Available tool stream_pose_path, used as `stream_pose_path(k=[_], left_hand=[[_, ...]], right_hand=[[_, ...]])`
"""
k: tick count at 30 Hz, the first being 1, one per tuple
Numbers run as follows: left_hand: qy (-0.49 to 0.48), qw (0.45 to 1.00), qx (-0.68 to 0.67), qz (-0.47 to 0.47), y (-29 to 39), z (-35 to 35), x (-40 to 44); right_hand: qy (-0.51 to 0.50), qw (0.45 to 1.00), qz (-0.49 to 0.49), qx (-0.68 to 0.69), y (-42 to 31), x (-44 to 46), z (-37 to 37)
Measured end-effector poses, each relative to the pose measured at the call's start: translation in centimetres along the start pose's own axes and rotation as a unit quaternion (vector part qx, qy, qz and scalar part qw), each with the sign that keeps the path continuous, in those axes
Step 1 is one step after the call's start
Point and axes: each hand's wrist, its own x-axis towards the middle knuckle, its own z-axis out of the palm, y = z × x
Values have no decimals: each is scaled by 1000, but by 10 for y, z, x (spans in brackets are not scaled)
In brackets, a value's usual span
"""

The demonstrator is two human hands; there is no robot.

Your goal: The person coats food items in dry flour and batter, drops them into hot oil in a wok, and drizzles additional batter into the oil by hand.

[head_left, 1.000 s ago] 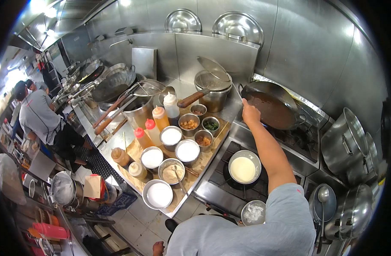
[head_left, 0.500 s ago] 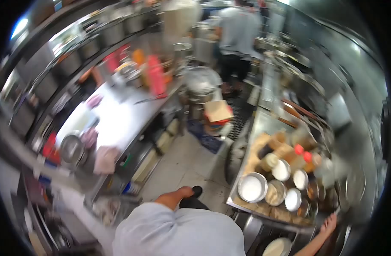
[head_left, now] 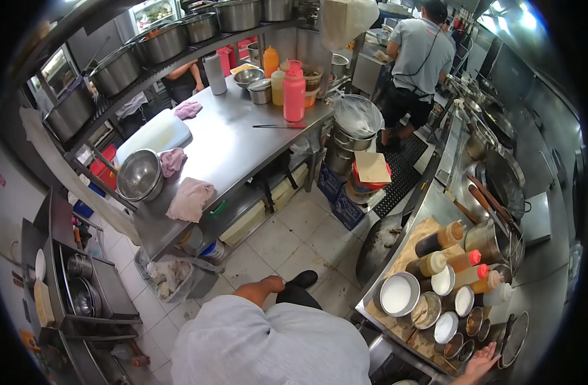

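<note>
One right hand (head_left: 481,362) outstretched beside small bowls (head_left: 459,357)

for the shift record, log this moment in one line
right hand: near small metal bowl | grip: unclear | left hand: by black trousers

No readable text anywhere in view. Closest candidates: blue plastic crate (head_left: 348,215) on the floor has pale lettering on its side, too small and soft to make out. Left-hand wall (head_left: 6,199) carries a small reddish mark, maybe a label, can't resolve it. Co-worker's grey T-shirt (head_left: 417,50) has a small red mark up high, can't tell if it's a logo.
</note>
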Motion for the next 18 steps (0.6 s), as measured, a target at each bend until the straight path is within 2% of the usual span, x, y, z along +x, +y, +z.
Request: stream_pose_path(k=[1,4,6,7,8,10,12,16,18], left_hand=[[7,1000,15,8,-3,-1,-6],[32,998,40,28,-5,-7,-14],[53,998,28,37,-3,-7,-6],[46,998,33,35,4,-9,-1],[39,998,40,35,15,-15,6],[39,997,41,52,43,-34,8],[49,995,35,78,84,-57,1],[65,982,63,169,129,-62,18],[76,980,52,179,137,-55,18]], right_hand=[[-324,932,123,104,1,-13,-12],[-309,936,104,132,39,-67,2],[-107,992,63,33,55,-139,61],[-222,946,189,144,68,-141,55],[-325,860,304,249,89,-142,42],[-360,887,251,143,147,-148,15],[-297,920,219,-130,148,-222,107],[-275,912,233,-195,166,-238,136],[-285,908,228,-206,166,-240,143]])
